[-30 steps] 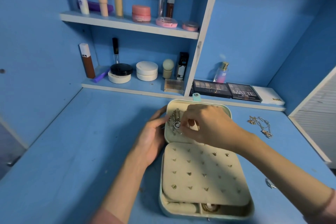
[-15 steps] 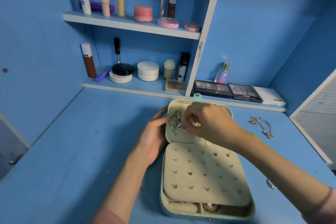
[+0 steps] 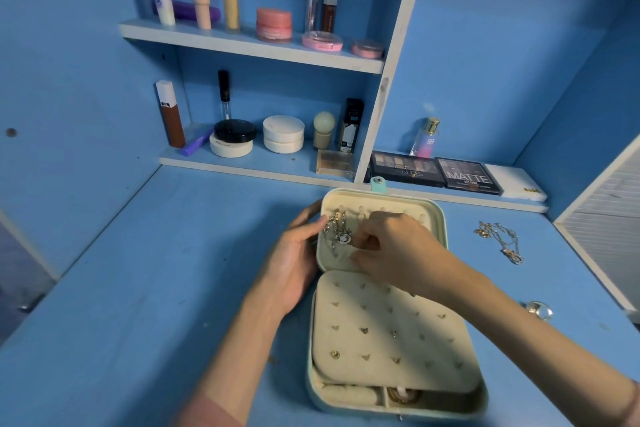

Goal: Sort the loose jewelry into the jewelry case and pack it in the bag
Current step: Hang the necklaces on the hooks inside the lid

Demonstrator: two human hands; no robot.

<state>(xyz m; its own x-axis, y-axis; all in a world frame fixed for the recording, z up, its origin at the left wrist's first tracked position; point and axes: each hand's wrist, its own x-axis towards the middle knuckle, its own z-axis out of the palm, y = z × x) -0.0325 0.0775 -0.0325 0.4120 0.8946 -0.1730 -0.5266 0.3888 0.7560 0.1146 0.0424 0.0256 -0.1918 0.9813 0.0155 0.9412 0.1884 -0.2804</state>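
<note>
Blue paint covers the desk (image 3: 173, 288) and the walls, and shelves (image 3: 242, 43) in the upper left of the frame carry tubes, jars and compacts, with eyeshadow palettes (image 3: 436, 172) on the ledge to their right. At centre, the jewelry case (image 3: 310, 364) lies open on the desk. Its lid (image 3: 388, 201) is folded back toward the top of the frame, and its cream earring panel (image 3: 391, 333), dotted with small studs, fills the lower half. The left hand (image 3: 294, 263) is at the lid's left rim, thumb on the inside and fingers curved behind it, holding that edge. The right hand (image 3: 398, 250) reaches in from the lower right and sits over the lid with its fingers curled, the tips pinching at the right side of a silver cluster (image 3: 341, 234) of chains and pendants hanging in the lid's left part, between the two hands. Loose necklaces (image 3: 502, 239) lie on the desk well to the right of the case, and a ring (image 3: 538, 309) lies below them near the right edge.
</note>
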